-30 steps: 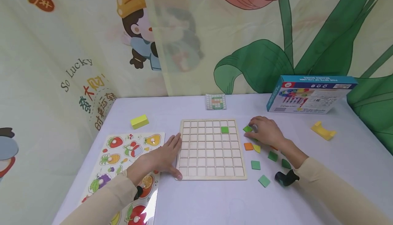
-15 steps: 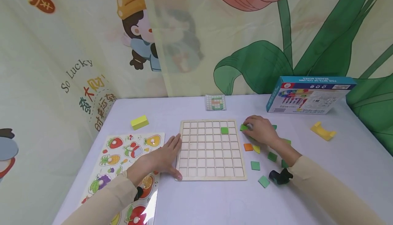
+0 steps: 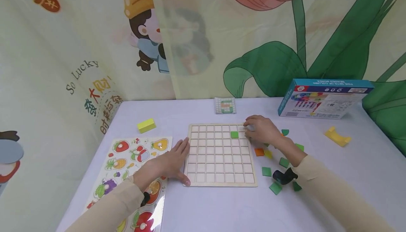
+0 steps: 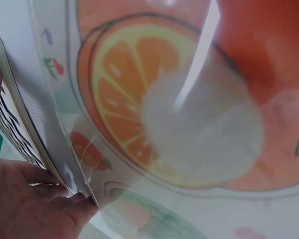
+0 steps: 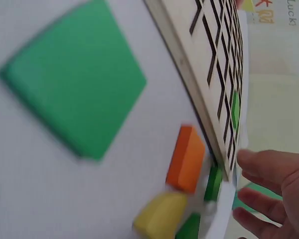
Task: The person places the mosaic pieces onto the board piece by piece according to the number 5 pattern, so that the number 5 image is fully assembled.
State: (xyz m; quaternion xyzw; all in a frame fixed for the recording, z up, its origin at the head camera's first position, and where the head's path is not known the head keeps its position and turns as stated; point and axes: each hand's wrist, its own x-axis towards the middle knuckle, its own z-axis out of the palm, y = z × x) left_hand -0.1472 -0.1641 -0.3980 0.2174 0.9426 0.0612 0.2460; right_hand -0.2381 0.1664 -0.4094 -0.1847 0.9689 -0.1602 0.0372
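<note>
Right hand (image 3: 262,130) shifted leftward, fingertips now at far right corner of pale wooden grid board (image 3: 219,158); cannot tell if pinching anything. Left hand (image 3: 171,160), fingers straight, touches board's left edge, likely steadying it. Bright-green square tile (image 3: 234,134) sits in cell near that corner.

The gridded board (image 3: 219,159) lies flat, a green square (image 3: 234,135) set in it; loose green, orange and yellow tiles (image 3: 266,171) lie to its right.

Matt pale-wood grid board (image 3: 219,149), smooth green tile (image 5: 79,79), glossy plastic-looking fruit sheet (image 3: 122,171), matt tablecloth (image 3: 203,209)
</note>
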